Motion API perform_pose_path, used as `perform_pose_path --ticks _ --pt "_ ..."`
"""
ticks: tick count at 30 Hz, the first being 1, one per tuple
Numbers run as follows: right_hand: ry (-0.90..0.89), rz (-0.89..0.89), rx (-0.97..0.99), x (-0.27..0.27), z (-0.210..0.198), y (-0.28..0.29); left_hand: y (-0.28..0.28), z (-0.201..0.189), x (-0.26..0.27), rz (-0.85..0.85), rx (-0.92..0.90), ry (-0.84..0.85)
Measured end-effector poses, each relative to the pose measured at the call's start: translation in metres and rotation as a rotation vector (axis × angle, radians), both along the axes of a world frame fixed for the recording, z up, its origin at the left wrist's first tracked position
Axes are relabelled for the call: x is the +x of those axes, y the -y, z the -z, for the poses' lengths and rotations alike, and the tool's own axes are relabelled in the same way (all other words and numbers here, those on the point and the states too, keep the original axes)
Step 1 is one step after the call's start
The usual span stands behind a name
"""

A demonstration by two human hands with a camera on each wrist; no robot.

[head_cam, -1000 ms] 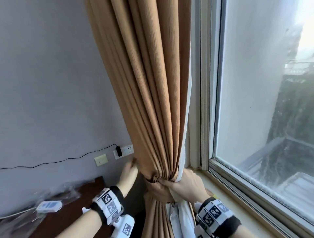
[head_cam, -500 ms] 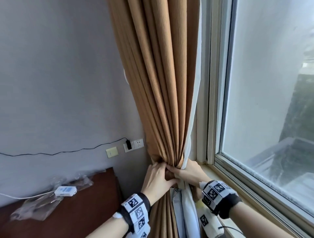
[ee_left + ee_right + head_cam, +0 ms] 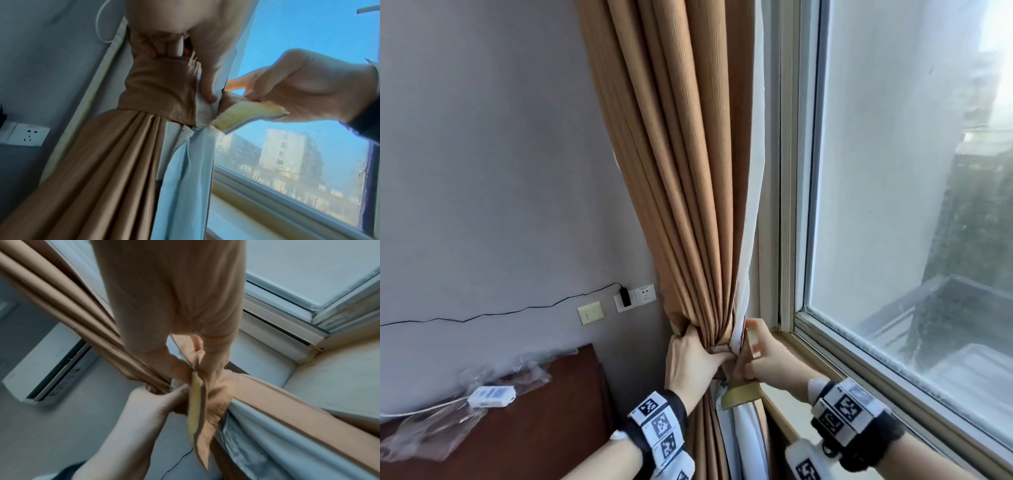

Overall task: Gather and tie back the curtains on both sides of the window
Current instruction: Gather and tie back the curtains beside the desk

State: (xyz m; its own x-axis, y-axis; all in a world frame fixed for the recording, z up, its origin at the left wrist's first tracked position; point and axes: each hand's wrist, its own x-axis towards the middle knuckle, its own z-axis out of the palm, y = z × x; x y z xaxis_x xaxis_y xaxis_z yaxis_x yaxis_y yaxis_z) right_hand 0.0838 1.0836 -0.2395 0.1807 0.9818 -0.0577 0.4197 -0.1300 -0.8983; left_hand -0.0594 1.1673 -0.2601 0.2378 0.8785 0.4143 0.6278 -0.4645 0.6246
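Observation:
The tan curtain [image 3: 688,171] with its white lining [image 3: 751,205] hangs bunched beside the window's left frame. A tan tie-back band [image 3: 160,91] wraps the bundle at waist height. My left hand [image 3: 695,356] grips the gathered folds and the band from the wall side, thumb pressed on the lining. My right hand [image 3: 763,356] is at the window side of the bundle and pinches the band's loose end [image 3: 246,113], a strip with a yellowish fuzzy face. In the right wrist view that strip [image 3: 195,402] hangs edge-on between both hands.
A wall socket with a black plug [image 3: 635,297] and a switch plate [image 3: 590,312] sit left of the curtain. Below them is dark wooden furniture [image 3: 534,428] with crumpled plastic and a white device [image 3: 489,401]. The window sill [image 3: 791,404] and glass [image 3: 893,205] are at the right.
My left hand came from behind the curtain's wall side round to the front of the bundle and took hold. My right hand has shifted off the bundle and now holds the band's loose end.

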Motion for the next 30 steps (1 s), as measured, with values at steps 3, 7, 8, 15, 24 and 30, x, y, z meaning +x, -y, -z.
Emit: perform_pose_path --ticks 3,7,8,15,24,30 --pt "-0.041 0.08 0.182 -0.008 0.015 0.012 -0.003 0.004 -0.001 0.071 -0.067 0.056" --pt "0.08 0.062 0.209 -0.004 0.022 0.012 -0.006 0.0 -0.003 0.161 -0.144 0.086" --pt "0.058 0.039 0.176 -0.002 0.02 0.01 -0.005 -0.002 -0.004 0.188 -0.153 0.082" --pt "0.222 -0.157 0.143 0.008 0.011 0.014 -0.008 -0.006 -0.018 0.289 -0.21 -0.037" --pt "0.615 -0.133 0.212 0.019 0.007 0.014 -0.01 -0.013 -0.011 0.276 -0.144 -0.105" --pt "0.719 -0.067 0.299 0.009 0.02 0.009 -0.013 -0.014 -0.006 0.277 -0.124 -0.153"
